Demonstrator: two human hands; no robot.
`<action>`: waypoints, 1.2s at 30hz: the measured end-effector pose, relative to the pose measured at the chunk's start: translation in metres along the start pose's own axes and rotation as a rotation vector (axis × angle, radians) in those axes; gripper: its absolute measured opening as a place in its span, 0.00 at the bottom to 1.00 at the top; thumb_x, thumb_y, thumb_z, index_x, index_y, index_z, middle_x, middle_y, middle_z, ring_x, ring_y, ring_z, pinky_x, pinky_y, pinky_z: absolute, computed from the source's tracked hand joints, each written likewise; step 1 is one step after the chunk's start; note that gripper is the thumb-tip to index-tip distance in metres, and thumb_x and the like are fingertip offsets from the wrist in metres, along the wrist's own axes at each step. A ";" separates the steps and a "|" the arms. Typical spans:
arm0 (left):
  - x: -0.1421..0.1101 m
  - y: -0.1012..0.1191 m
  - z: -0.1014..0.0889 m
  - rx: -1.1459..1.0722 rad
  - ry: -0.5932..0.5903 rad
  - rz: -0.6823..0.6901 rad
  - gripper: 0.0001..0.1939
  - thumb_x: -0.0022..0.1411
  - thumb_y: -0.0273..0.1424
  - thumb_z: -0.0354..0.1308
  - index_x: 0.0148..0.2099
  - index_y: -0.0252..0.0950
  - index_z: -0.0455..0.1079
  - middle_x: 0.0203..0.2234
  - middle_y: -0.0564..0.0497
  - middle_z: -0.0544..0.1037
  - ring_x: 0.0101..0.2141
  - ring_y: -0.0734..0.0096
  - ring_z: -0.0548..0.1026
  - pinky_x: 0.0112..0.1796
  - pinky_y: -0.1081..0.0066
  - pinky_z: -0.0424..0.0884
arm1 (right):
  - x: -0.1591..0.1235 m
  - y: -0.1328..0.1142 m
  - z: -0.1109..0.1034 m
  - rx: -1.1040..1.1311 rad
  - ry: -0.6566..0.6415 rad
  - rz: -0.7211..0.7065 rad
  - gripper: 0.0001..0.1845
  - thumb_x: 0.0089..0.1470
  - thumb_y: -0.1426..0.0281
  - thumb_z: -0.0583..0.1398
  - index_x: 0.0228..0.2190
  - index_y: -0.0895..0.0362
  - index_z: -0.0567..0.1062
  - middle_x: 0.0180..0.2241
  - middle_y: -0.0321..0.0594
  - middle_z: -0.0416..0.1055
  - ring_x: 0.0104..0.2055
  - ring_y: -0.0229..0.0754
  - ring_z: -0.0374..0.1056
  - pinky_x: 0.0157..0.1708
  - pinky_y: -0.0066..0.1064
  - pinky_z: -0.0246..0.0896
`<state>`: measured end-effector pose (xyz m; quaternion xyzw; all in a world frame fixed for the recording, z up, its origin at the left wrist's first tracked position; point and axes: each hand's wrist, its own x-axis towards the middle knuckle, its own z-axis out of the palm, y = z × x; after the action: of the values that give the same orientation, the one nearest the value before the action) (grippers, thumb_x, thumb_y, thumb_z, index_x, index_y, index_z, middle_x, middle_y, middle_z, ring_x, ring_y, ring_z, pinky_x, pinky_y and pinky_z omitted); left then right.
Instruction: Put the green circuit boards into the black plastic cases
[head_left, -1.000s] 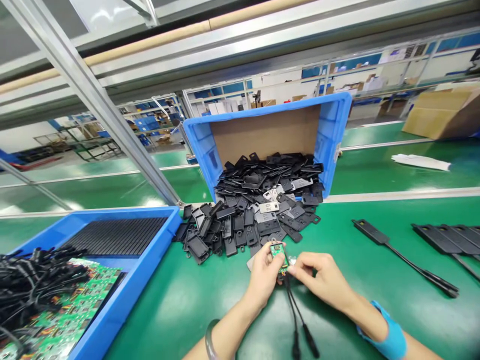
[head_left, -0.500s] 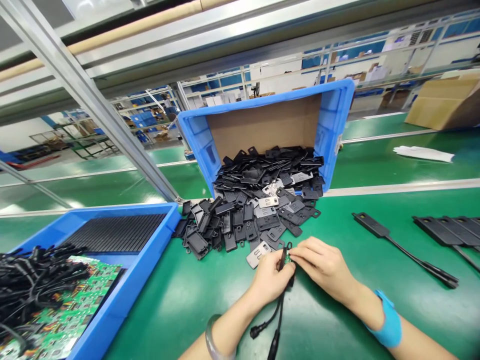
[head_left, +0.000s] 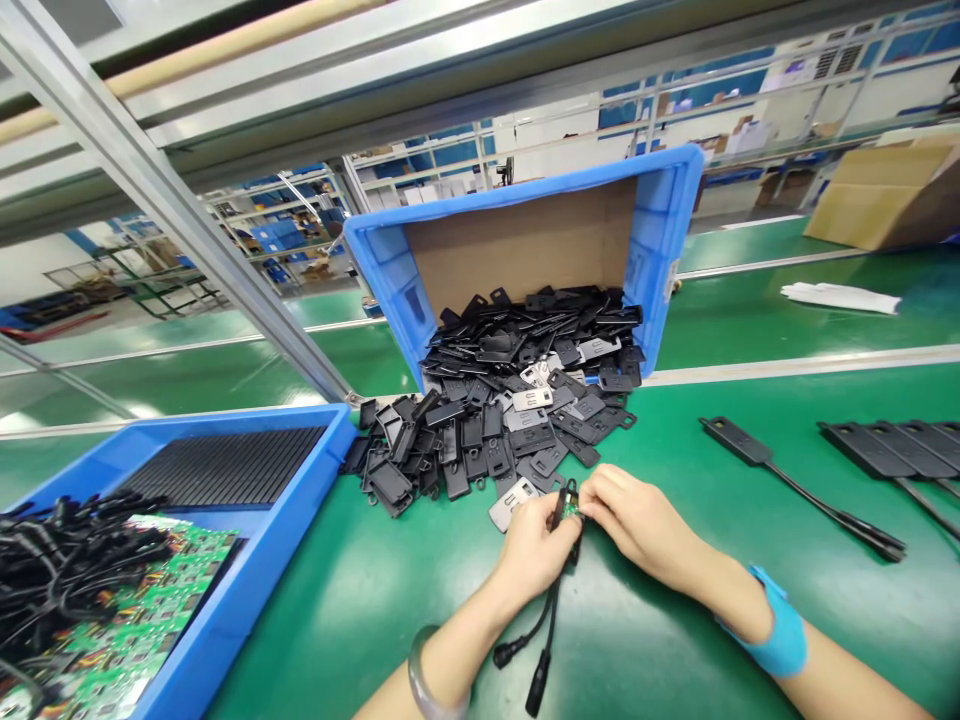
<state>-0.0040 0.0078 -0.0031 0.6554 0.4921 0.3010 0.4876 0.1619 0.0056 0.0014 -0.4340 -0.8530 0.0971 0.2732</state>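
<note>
I have the black casing (head_left: 557, 513) on my side of the blue crate (head_left: 666, 235), out in front of its open mouth and just past the heap of loose black housings (head_left: 465, 440) that spills from it. The casing is a slim, dark, narrow shell, with a green circuit board (head_left: 571, 502) showing along its open side and a small loop at its far end. Two black cables (head_left: 552, 608) come out of its near end, each finishing in a thicker plug.

Its long axis runs roughly from me toward the crate, loop end pointing at the crate, cable end toward me. I have it tipped up on edge, so the board side faces my other hand; the cables trail back my way, bending slightly left.

My left hand (head_left: 536, 545) is closed around the casing, thumb on the near side. My right hand (head_left: 628, 510) has thumb and fingers drawn narrow at the board's edge; whether they pinch anything I can't tell.

A pale grey plate (head_left: 513, 503) lies between my left hand and the crate. Left of the crate sits a blue tray (head_left: 289, 545) of boards and cables; right of it lies a closed cabled unit (head_left: 739, 442).
</note>
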 end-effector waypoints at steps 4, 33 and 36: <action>0.002 0.002 -0.005 -0.250 0.074 -0.124 0.13 0.55 0.36 0.50 0.39 0.34 0.68 0.17 0.57 0.68 0.17 0.74 0.70 0.17 0.77 0.62 | -0.001 0.007 0.004 -0.004 -0.108 0.106 0.09 0.61 0.71 0.49 0.29 0.56 0.65 0.29 0.37 0.66 0.32 0.38 0.63 0.32 0.28 0.59; 0.003 0.001 -0.006 -0.801 0.014 -0.101 0.24 0.47 0.32 0.66 0.46 0.34 0.63 0.32 0.48 0.76 0.26 0.74 0.75 0.29 0.74 0.73 | 0.081 0.041 -0.004 -0.565 -0.124 0.156 0.08 0.54 0.76 0.55 0.33 0.64 0.74 0.32 0.52 0.74 0.37 0.49 0.70 0.35 0.32 0.62; 0.004 0.002 -0.007 -0.798 0.009 -0.117 0.26 0.46 0.29 0.67 0.47 0.34 0.63 0.32 0.48 0.76 0.26 0.74 0.76 0.28 0.75 0.73 | 0.083 0.048 -0.007 -0.523 -0.108 0.159 0.06 0.54 0.72 0.57 0.33 0.62 0.74 0.33 0.51 0.74 0.38 0.49 0.70 0.35 0.32 0.63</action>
<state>-0.0081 0.0137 0.0005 0.3841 0.3750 0.4433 0.7178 0.1593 0.0998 0.0193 -0.5497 -0.8256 -0.0821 0.0973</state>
